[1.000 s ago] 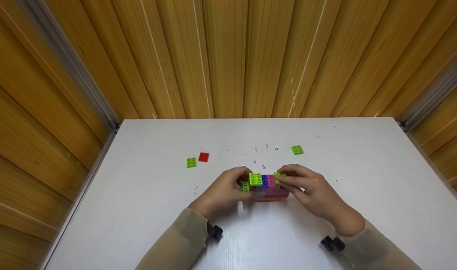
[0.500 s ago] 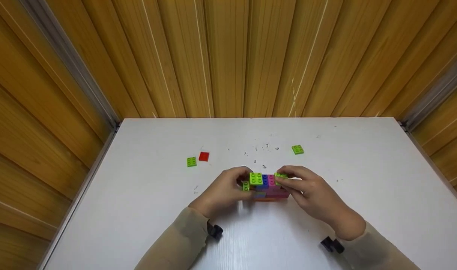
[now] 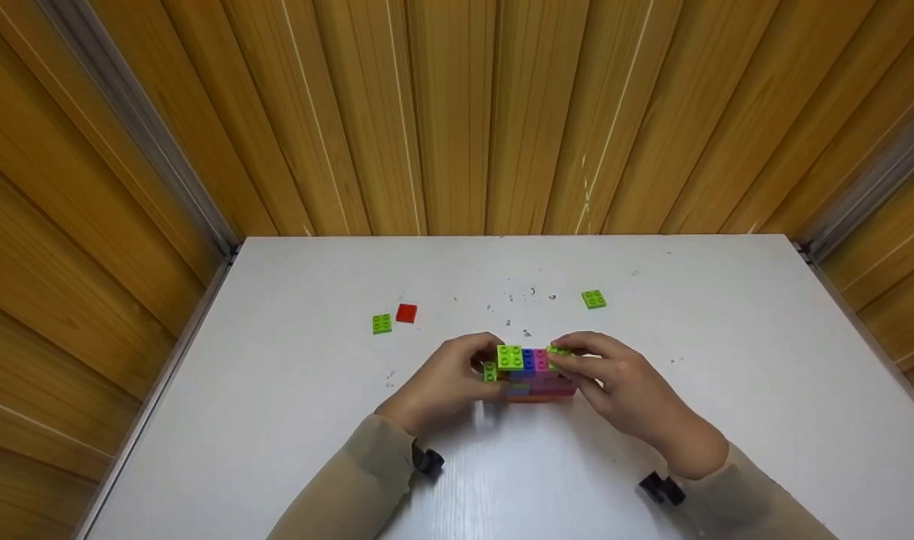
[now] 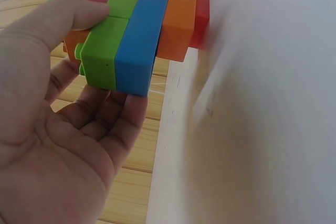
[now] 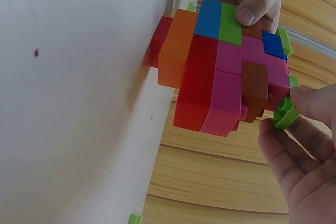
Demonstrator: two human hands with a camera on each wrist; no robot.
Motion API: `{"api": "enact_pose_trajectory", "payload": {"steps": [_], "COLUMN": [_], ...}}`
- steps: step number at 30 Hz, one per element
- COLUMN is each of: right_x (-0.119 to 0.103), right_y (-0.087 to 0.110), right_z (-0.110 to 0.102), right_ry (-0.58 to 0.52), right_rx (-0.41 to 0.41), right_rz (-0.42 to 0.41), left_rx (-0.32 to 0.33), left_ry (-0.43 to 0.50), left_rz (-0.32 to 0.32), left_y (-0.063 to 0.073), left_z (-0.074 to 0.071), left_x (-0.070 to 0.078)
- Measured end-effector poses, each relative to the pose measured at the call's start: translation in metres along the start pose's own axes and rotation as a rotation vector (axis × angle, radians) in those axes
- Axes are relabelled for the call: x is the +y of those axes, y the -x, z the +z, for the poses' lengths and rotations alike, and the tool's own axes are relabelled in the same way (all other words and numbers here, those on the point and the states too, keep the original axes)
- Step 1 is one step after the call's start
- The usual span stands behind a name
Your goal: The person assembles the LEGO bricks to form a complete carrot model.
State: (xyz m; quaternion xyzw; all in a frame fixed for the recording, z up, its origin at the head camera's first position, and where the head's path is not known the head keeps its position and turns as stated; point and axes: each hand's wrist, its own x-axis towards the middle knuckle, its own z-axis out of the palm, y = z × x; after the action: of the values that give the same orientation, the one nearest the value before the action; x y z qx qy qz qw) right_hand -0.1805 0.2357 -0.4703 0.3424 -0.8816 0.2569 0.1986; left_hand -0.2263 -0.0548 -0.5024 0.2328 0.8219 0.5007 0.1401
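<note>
A stack of toy building bricks (image 3: pixel 539 361) stands between my hands, in pink, red, orange, blue, brown and green layers. My left hand (image 3: pixel 451 379) grips its left end. In the left wrist view, the thumb presses the face near a green brick (image 4: pixel 107 45), with fingers curled behind a blue brick (image 4: pixel 137 51). A thin lime-green plate (image 3: pixel 509 357) tops the left corner. My right hand (image 3: pixel 626 382) pinches another thin green plate (image 5: pixel 285 114) at the stack's upper right, thumb on one side, fingers on the other. It overhangs the pink brick (image 5: pixel 276 80) and shows its hollow underside.
On the white table (image 3: pixel 314 277), a loose green plate (image 3: pixel 382 323) lies beside a red piece (image 3: pixel 406 313) at the left. Another green plate (image 3: pixel 593 299) lies behind my right hand. Small dark marks dot the surface beyond the stack. Wood-patterned panels (image 3: pixel 457 120) enclose the back and sides.
My right fingers have shifted slightly over the pinched green plate, with the index finger now covering more of it. My left hand and the brick stack stay practically in place.
</note>
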Motion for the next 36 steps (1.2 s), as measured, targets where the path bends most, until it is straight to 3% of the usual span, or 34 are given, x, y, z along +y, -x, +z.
{"api": "enact_pose_trajectory", "payload": {"steps": [3, 9, 13, 23, 30, 36], "right_x": [0.003, 0.011, 0.017, 0.032, 0.038, 0.041], "right_y": [0.0, 0.003, 0.004, 0.006, 0.007, 0.008], "right_z": [0.003, 0.01, 0.011, 0.014, 0.017, 0.02], "right_ry": [-0.107, -0.441, -0.565, -0.748, -0.803, -0.81], "right_rx": [-0.009, -0.017, -0.038, -0.221, -0.265, -0.265], "right_rz": [0.061, 0.239, 0.32, 0.529, 0.585, 0.584], "left_rx": [-0.001, -0.004, -0.003, 0.003, 0.002, -0.006], "left_ry": [0.003, 0.008, 0.004, -0.007, -0.012, -0.004], "left_rz": [0.001, 0.0, -0.007, -0.019, -0.022, -0.027], "left_y": [0.0, 0.001, 0.001, 0.0, 0.0, 0.0], "left_z": [-0.001, -0.001, 0.0, 0.0, 0.0, -0.001], "left_x": [0.0, 0.001, 0.001, 0.002, 0.001, 0.002]}}
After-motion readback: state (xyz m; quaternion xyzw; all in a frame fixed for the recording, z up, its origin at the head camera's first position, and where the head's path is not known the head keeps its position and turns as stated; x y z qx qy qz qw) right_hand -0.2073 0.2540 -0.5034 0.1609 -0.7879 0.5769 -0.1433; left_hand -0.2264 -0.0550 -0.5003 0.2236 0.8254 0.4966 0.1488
